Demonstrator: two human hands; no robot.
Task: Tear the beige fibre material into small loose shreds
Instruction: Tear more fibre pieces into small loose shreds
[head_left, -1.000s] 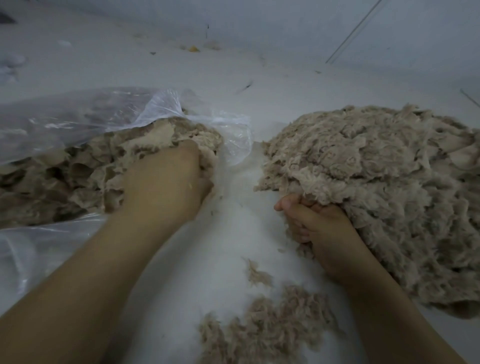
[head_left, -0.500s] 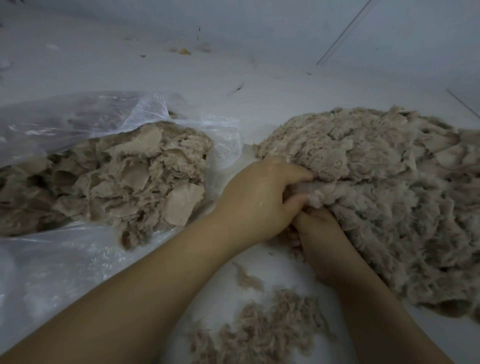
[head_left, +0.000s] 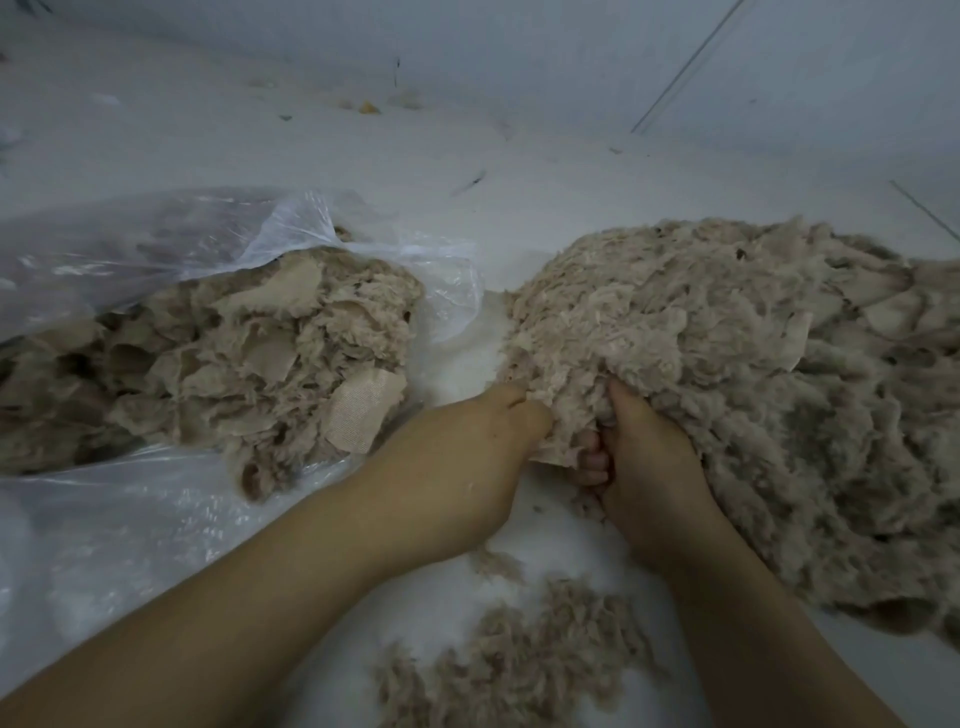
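Observation:
A big heap of beige fibre material (head_left: 727, 374) lies on the white floor at the right. My left hand (head_left: 467, 457) and my right hand (head_left: 644, 467) meet at its near left edge, both with fingers curled into the same tuft of fibre (head_left: 566, 415). A clear plastic bag (head_left: 156, 249) at the left lies open, with a mound of torn fibre pieces and flat fabric scraps (head_left: 234, 358) spilling out of it. Small loose shreds (head_left: 530, 660) lie on the floor between my forearms.
The white floor (head_left: 311, 130) runs back to a pale wall (head_left: 571, 47) with bits of debris along its foot. Part of the bag's plastic (head_left: 104, 535) spreads flat under my left forearm.
My left hand left the bag's pile and crossed right to the big heap, where it now grips the same tuft as my right hand. The right hand stayed at the heap's edge.

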